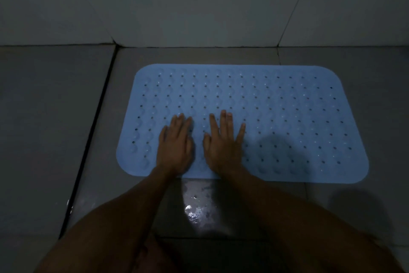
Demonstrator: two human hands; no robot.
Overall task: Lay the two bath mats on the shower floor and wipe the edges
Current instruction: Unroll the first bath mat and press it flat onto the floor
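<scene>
A light blue bath mat [287,117] with rounded corners and many small holes lies flat on the grey tiled floor, its far edge close to the wall. My left hand [176,143] rests palm down on the mat's near-left part, fingers together. My right hand [223,144] lies flat beside it, fingers spread, holding nothing. Only one mat is in view, and no cloth shows.
A tiled wall [199,7] rises just behind the mat. A dark groove [93,129] runs along the floor left of the mat. A wet, shiny patch [194,210] sits on the floor between my knees [309,228].
</scene>
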